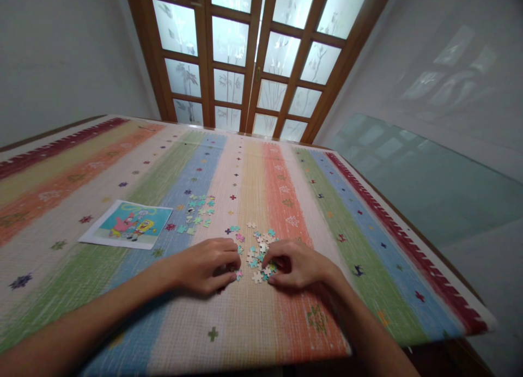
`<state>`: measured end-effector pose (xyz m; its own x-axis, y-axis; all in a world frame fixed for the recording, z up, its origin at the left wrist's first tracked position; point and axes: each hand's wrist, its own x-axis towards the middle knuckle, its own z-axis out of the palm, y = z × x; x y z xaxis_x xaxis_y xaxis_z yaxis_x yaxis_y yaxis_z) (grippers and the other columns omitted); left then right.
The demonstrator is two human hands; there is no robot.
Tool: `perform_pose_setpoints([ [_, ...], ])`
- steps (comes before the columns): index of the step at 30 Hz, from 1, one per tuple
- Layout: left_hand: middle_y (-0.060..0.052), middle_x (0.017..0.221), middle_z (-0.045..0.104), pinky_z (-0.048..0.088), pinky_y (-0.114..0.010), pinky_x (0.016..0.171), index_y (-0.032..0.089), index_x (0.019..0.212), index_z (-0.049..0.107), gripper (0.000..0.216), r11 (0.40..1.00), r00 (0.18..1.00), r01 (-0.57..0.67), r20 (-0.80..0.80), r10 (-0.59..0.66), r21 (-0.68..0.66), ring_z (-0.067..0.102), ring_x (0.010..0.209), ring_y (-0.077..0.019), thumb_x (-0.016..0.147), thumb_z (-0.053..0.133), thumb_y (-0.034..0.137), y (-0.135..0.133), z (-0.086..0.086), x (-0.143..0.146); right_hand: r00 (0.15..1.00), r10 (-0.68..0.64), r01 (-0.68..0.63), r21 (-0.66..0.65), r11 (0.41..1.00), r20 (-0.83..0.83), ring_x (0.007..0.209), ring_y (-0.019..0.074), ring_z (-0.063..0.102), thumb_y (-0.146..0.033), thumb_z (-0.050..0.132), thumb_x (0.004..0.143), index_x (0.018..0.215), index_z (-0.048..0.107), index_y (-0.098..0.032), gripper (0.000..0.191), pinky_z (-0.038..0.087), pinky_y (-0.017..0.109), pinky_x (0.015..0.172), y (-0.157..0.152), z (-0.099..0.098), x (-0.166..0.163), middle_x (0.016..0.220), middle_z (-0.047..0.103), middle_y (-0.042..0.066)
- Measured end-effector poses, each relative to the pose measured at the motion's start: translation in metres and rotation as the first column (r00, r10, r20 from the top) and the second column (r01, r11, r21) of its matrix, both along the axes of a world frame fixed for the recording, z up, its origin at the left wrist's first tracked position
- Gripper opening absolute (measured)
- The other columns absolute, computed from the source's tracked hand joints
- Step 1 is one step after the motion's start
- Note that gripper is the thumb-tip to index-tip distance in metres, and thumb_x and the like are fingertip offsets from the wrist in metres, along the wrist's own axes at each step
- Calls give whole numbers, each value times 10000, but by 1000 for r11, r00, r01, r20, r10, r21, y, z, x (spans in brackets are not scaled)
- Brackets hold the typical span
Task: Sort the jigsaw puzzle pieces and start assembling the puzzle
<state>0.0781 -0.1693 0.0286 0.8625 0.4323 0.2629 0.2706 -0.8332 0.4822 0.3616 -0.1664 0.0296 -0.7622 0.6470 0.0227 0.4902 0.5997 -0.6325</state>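
Striped tablecloth point(188, 333) underneath, printed cartoon sheet point(137, 227) at left; jigsaw pieces point(263, 247) heaped near centre, plus loose cluster point(198, 220) right of sheet; look light, stiff, thin, likely slide easily and bend at tabs, so pinch by edges. Right hand point(296, 263) curled over heap, thumb and index slightly apart, touching pieces; left hand point(210, 265) half-closed, thumb near fingertips, beside pink piece point(239, 275); can't tell any grip for either.

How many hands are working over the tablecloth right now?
2: the left hand at the left of the puzzle-piece pile, the right hand at its right. None seem hidden.
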Motion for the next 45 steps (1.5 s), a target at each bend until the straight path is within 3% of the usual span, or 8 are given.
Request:
perform_pose_setpoints([
  [6,-64,915,613,459,-345,738,215,1116,623,175,990,1000,21,-2,-21,138,556,819,-212,996,496,231,-14,-6,19,996,-82,81,30,996,17,562,111,467,-119,642,660,865,742,-184,236,362,235,551,2,6,11,628,564,-36],
  [10,-55,856,583,437,-349,719,201,935,620,156,978,1000,16,-11,-14,207,536,790,-209,1013,499,260,-19,-12,28,998,-67,67,-13,998,-13,544,101,459,-140,687,661,852,746,-178,204,341,227,533,0,7,10,605,538,-49],
  [17,-62,891,615,443,-354,737,185,913,608,188,984,998,-60,45,54,166,552,820,-209,1026,514,303,-19,-22,33,999,-15,17,-56,998,51,559,95,483,-190,780,723,942,796,-206,219,347,234,563,-2,2,-1,617,540,-59],
  [32,-49,818,604,452,-335,745,177,846,586,320,977,997,-77,44,69,197,538,771,-190,1080,386,263,-17,-20,34,997,-37,45,-113,993,74,500,82,422,-83,651,661,779,756,-166,178,319,224,520,3,7,11,559,515,-58],
  [38,-55,870,618,465,-335,763,167,925,613,210,975,987,-143,93,128,170,557,802,-189,1043,451,228,-15,-22,31,998,-60,60,-47,997,15,631,129,540,-200,672,824,816,753,-164,89,390,251,606,7,6,13,702,653,17],
  [45,-59,887,602,480,-346,779,174,1098,657,192,976,988,-139,90,125,171,548,805,-198,1016,492,226,-16,-19,35,998,-63,64,32,997,-22,674,137,534,-186,704,818,819,736,-166,38,385,262,639,5,7,9,734,622,12],
])
